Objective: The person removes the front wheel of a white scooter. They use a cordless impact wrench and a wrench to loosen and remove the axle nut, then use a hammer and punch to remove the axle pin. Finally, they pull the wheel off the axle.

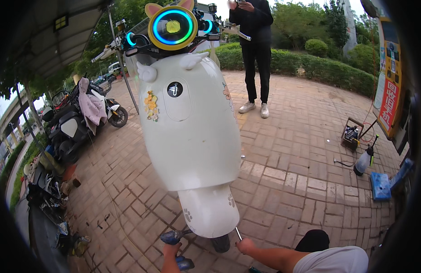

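Observation:
A cream electric scooter (187, 141) stands upright, front toward me, with a glowing ring headlight, wing ornaments and paw-print mudguard (206, 211) over a dark front tire (221, 244). My left hand (172, 250) is closed on a blue power tool (168, 236), held at the left side of the front wheel. My right hand (245, 245) grips a slim metal rod (238, 233) at the wheel's right side. The tips of both tools are partly hidden by the mudguard.
A person in black (256, 54) stands beyond. Parked scooters (74, 127) and loose parts (51, 200) line the left. At right are a toolbox (350, 136), spray bottle (363, 161), blue box (380, 185) and yellow machine (387, 77) on brick paving. A cord crosses the left paving.

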Tool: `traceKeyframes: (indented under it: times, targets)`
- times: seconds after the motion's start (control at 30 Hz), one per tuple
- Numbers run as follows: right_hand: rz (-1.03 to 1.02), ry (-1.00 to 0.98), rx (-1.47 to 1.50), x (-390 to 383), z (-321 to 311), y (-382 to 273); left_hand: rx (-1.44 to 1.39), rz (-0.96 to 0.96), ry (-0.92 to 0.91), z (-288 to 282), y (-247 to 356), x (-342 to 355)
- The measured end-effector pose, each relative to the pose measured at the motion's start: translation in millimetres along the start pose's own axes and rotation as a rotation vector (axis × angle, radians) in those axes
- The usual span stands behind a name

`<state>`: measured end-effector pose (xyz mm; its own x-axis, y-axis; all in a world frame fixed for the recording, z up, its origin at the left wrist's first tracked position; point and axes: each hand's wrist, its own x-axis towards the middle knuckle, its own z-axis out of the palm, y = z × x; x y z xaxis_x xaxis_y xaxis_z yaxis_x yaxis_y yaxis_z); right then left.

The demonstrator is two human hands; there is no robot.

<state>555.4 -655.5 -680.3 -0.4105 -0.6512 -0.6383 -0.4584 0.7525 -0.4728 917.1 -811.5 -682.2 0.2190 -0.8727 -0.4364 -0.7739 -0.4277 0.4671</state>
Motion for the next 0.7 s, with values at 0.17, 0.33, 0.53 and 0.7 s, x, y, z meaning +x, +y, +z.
traceKeyframes:
  times: [0.17, 0.33, 0.53, 0.7]
  targets:
    - [0.016, -0.005, -0.004, 2.3, 0.4, 1.4, -0.021, 0.005, 0.015, -6.9, 9.0, -11.8]
    - [-0.005, 0.028, -0.016, 3.0, 1.8, 1.9, -0.018, -0.019, -0.012, -11.7, 14.7, -18.1]
    - [0.042, 0.0, 0.072, 7.2, 6.7, 6.0, 0.024, 0.073, 0.073, -2.4, 2.1, -7.3]
    - [-0.004, 0.045, 0.019, 9.5, 7.7, 6.6, -0.005, 0.002, -0.003, -5.8, 4.9, -10.6]
